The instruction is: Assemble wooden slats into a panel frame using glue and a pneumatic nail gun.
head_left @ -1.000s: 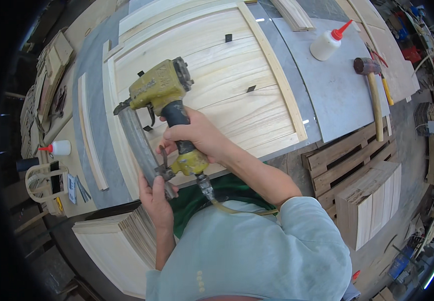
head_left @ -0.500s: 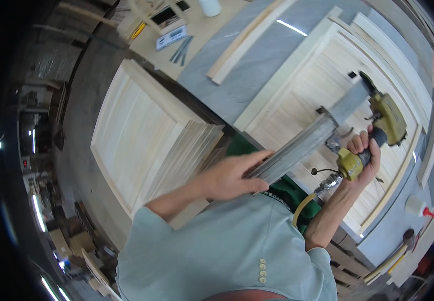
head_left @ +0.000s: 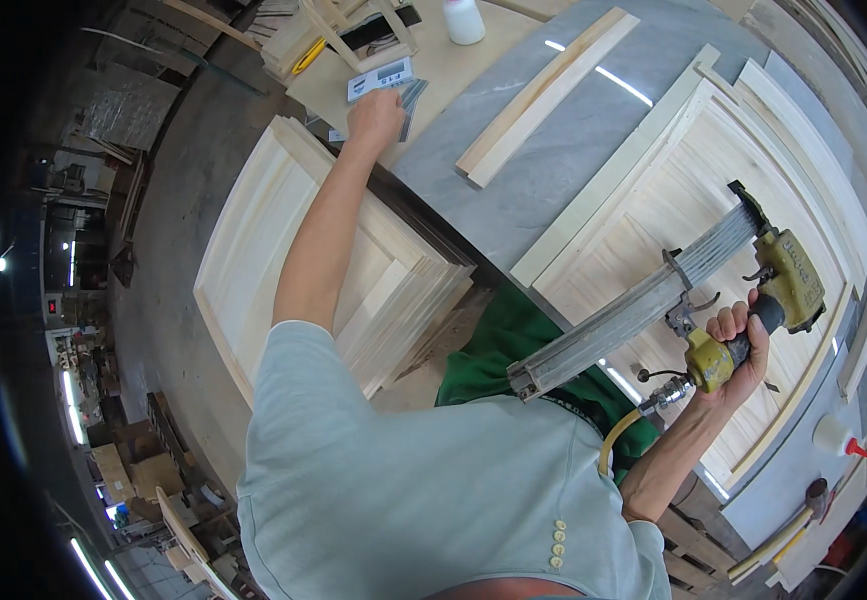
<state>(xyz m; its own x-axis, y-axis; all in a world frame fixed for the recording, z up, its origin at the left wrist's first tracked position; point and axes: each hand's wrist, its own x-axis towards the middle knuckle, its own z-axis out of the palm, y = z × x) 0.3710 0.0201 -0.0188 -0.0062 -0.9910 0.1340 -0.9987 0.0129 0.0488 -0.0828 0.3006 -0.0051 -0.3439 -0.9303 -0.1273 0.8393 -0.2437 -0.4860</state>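
Note:
My right hand (head_left: 739,360) is wrapped round the black grip of a yellow-green pneumatic nail gun (head_left: 791,268), tilted over a pale wooden panel (head_left: 643,245). Its long grey magazine (head_left: 625,318) slants down toward my waist, and a yellow air hose (head_left: 617,432) joins it at a metal coupling. At the far left my left hand (head_left: 375,118) is curled down over the table, with its fingertips hidden. Thin grey nail strips (head_left: 410,105) lie right beside that hand, next to a small white-and-blue box (head_left: 381,80).
A stack of wooden panels (head_left: 293,250) stands at my left. Two wooden strips (head_left: 548,95) lie on the grey tabletop (head_left: 513,215). A white bottle (head_left: 464,22) stands at the back; a red-tipped glue bottle (head_left: 835,438) and a hammer (head_left: 815,495) are at the right.
My left hand has left the magazine's rear end and reached far forward to the nail strips by the box. My right hand still holds the nail gun, at nearly the same place.

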